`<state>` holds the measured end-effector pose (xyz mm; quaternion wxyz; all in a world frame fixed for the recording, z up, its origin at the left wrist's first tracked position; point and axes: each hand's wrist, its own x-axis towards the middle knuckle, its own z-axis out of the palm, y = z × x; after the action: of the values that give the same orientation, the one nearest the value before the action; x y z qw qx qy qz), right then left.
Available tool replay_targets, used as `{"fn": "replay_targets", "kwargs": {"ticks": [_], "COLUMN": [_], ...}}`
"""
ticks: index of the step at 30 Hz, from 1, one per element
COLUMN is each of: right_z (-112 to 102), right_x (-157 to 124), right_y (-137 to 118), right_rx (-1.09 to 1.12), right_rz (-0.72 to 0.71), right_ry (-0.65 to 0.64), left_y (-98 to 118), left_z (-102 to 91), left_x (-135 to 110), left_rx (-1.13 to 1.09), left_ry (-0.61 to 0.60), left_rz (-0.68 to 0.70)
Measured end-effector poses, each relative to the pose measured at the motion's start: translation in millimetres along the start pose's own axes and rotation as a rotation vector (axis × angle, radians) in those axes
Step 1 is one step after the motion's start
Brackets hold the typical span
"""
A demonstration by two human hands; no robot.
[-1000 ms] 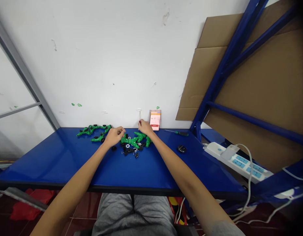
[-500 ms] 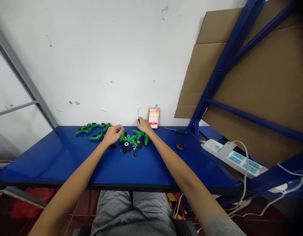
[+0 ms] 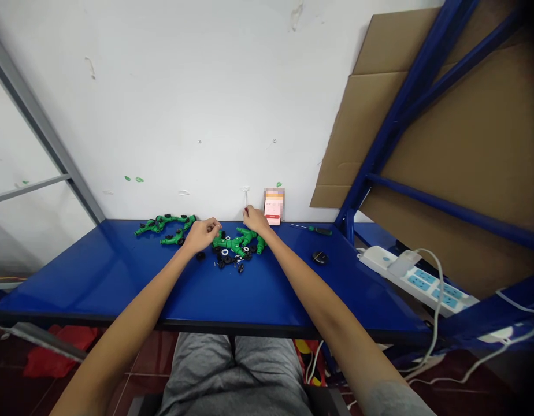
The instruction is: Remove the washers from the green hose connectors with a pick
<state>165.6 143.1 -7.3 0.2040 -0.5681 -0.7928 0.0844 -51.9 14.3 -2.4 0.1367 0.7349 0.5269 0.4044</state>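
Observation:
My right hand (image 3: 255, 219) is closed around a small screwdriver (image 3: 246, 201). Its thin shaft points up toward the wall and a bit of its red handle shows at my fingers. My left hand (image 3: 204, 234) is curled with the fingertips together, just left of a green Y-shaped hose fitting (image 3: 230, 244); whatever lies in its fingers is too small or hidden. Between and below the hands are more green fittings (image 3: 248, 236), a white ring (image 3: 225, 252), black caps (image 3: 227, 260) and tiny screws. A black round cap (image 3: 200, 256) lies below my left wrist.
Assembled green valve fittings (image 3: 175, 219) rest at the back left of the blue table (image 3: 267, 294). A phone (image 3: 273, 209) leans on the wall. To the right lie a green-handled screwdriver (image 3: 319, 230), a dark mouse-like object (image 3: 319, 257) and a white power strip (image 3: 416, 281).
The whole view has shifted slightly. Both hands keep nearly the same pose over the parts, and the small screwdriver is still in my right hand, pointing up.

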Motion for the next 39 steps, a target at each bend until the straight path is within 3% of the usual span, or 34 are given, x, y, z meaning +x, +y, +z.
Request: {"fn": "replay_targets", "kwargs": {"ticks": [39], "right_z": [-1.0], "right_x": [4.8], "right_y": [0.0], "right_rx": [0.027], "right_rz": [-0.016], "right_ry": [0.058], "left_y": [-1.5], "left_z": [1.1], "left_x": [0.2], "left_rx": [0.011], "left_ry": [-0.006], "left_rz": [0.016]}}
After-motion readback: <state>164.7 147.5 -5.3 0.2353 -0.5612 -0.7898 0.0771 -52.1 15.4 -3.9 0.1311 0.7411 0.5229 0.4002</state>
